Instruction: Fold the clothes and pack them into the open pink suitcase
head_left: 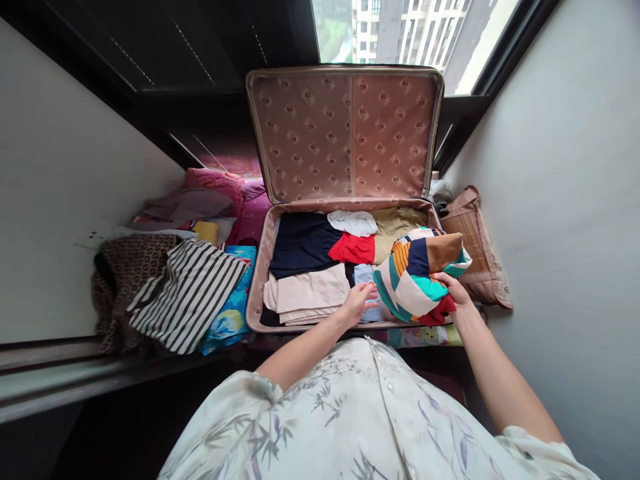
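A suitcase (257, 293) lies open, its patterned pink-lined lid (320, 133) raised against the window. My right hand (453, 288) grips a bundled multicoloured patterned garment (415, 273) over the suitcase's right side. Just left of that bundle, my left hand (361, 301) hovers with fingers apart, holding nothing. Inside the case are a folded navy garment (305, 243), folded beige clothes (315, 293), a red piece of cloth (356, 249), a white one (353, 223) and a khaki garment (395, 227). A light blue garment (363, 273) shows behind my left hand.
Left of the suitcase are piled clothes: a striped garment (187, 293), a brown patterned one (133, 267) and a bright blue one (227, 313). A brown cushion (470, 240) leans by the right wall. Walls flank both sides, with a window (400, 33) behind.
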The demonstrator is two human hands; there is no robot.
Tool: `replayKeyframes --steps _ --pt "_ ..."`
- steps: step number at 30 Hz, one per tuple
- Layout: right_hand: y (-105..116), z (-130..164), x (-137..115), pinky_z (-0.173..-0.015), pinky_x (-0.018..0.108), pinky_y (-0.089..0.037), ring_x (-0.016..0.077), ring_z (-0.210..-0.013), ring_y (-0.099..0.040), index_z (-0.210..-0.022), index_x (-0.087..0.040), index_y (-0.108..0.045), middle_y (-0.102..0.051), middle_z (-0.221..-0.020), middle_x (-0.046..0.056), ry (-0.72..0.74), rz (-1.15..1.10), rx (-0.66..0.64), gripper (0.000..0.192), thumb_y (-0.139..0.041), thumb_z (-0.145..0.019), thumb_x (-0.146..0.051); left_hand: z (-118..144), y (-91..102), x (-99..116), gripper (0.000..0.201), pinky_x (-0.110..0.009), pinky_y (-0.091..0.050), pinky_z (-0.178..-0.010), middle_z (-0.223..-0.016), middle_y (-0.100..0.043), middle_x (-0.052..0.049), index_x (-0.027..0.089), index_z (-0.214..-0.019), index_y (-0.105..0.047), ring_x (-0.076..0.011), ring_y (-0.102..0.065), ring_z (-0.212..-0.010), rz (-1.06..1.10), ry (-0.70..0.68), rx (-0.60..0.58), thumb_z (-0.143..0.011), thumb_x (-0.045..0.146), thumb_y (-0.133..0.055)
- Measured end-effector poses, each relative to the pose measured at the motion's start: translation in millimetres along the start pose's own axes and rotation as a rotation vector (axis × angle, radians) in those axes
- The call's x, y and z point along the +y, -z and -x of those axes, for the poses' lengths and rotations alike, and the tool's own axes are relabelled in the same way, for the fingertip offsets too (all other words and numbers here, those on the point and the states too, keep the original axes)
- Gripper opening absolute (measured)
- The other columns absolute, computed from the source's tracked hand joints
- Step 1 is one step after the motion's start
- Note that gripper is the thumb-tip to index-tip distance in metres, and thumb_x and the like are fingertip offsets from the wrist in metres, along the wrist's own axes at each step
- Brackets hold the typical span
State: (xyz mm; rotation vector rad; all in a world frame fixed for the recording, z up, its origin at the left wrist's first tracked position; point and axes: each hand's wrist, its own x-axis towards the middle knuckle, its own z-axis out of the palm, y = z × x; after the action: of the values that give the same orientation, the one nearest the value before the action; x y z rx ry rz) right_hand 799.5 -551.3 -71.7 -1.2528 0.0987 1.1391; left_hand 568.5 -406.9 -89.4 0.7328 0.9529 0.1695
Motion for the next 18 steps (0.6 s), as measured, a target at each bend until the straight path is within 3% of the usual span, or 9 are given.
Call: replayKeyframes --steps 4,9,11,14,16,18 --pt "-35 10 8 -0.081 0.042 -0.064 0.0264 -0.073 -0.076 -0.069 -0.022 -0.067 -0.071 -0.060 -0.001 0.068 0.032 -0.022 0.018 -0.078 -0.055 -0.021 36 17.1 21 0.038 -0.029 -0.056 -0.081 -0.121 -0.061 -0.010 0.018 -0.102 -0.067 -0.0186 -0.062 -0.103 0.032 -0.164 -0.013 -0.082 0.047 -0.080" --pt "-110 17 27 -0.073 0.040 -0.065 0.0254 -0.072 -0.075 -0.077 -0.021 -0.069 -0.077 -0.074 0.002 0.025 0.133 -0.073 0.028 -0.084 -0.053 -0.026 69 38.7 49 0.070 -0.053 -0.058 -0.084 -0.129 -0.061 -0.011 0.028 -0.129 -0.059 -0.0268 -0.069 -0.097 0.222 0.028 -0.189 -0.076 0.071 -0.075" --pt "-153 19 41 -0.071 0.036 -0.065 0.0235 -0.073 -0.074 -0.084 -0.021 -0.071 -0.078 -0.083 0.002 0.068 0.189 -0.103 0.039 -0.089 -0.051 -0.026 73 55.5 63 0.080 -0.057 -0.056 -0.086 -0.125 -0.066 -0.014 0.026 -0.133 -0.058 -0.0324 -0.070 -0.101 0.300 0.022 -0.251 -0.075 0.080 -0.068" --pt "-229 22 69 -0.070 0.034 -0.064 0.0236 -0.078 -0.073 -0.093 -0.023 -0.070 -0.078 -0.089 0.002 0.190 0.324 -0.212 0.050 -0.093 -0.048 -0.025 82 96.6 92 0.088 -0.053 -0.055 -0.091 -0.117 -0.072 -0.019 0.017 -0.131 -0.063 -0.0366 -0.068 -0.111 0.394 -0.090 -0.312 -0.078 0.087 -0.056" --pt "-284 24 89 -0.072 0.035 -0.063 0.0256 -0.083 -0.073 -0.098 -0.023 -0.071 -0.077 -0.090 0.003 0.294 0.458 -0.310 0.053 -0.093 -0.050 -0.027 93 132.4 113 0.088 -0.048 -0.055 -0.093 -0.113 -0.074 -0.019 0.014 -0.129 -0.065 -0.0357 -0.067 -0.114 0.422 -0.213 -0.250 -0.082 0.088 -0.049" --pt "-342 27 106 -0.077 0.038 -0.062 0.0284 -0.087 -0.072 -0.100 -0.023 -0.072 -0.076 -0.089 0.005 0.415 0.593 -0.435 0.052 -0.092 -0.053 -0.031 105 173.9 136 0.085 -0.045 -0.055 -0.093 -0.112 -0.074 -0.016 0.015 -0.129 -0.065 -0.0330 -0.066 -0.116 0.375 -0.345 -0.074 -0.088 0.086 -0.040"
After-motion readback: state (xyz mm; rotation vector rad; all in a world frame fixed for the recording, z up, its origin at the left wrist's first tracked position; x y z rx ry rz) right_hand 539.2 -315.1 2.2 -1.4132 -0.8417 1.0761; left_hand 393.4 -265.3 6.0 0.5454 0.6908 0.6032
